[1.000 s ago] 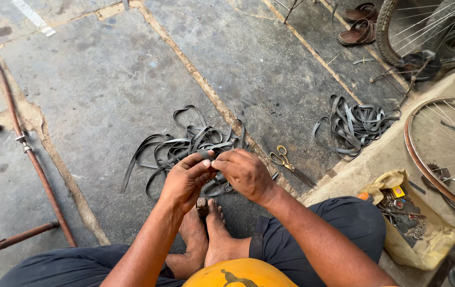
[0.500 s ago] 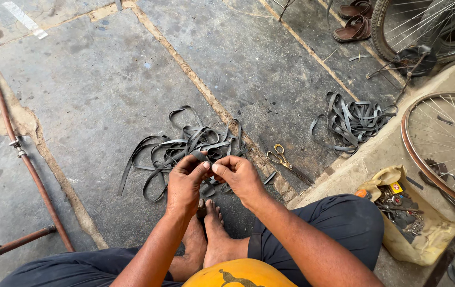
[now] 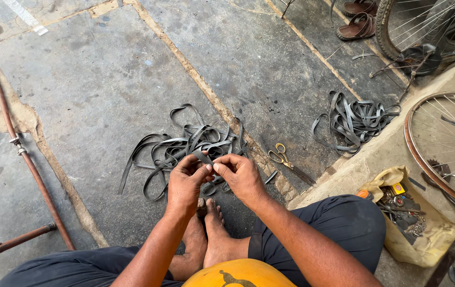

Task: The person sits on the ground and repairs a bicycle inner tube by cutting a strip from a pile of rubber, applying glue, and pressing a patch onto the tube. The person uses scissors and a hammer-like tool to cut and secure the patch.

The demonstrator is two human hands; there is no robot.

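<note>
We are noting a rusty pipe [image 3: 23, 154] running down the far left of the stone floor [image 3: 78, 69]. Next, a heap of black rubber strips [image 3: 185, 146] is lying just ahead of our bare feet [image 3: 206, 234], likely kept there within reach. Our left hand [image 3: 185, 183] is pinching one strip [image 3: 202, 157] between thumb and fingertips; our right hand [image 3: 241, 178] is pinching the same strip just beside it, fingertips nearly touching, probably to keep it taut over the heap. Scissors [image 3: 286, 162] are lying near, right of the heap. Further right, a second strip bundle [image 3: 352, 122] is sitting well apart. At far right, a yellow bag [image 3: 424, 234] of small parts is resting beside a wheel [image 3: 443, 143].
</note>
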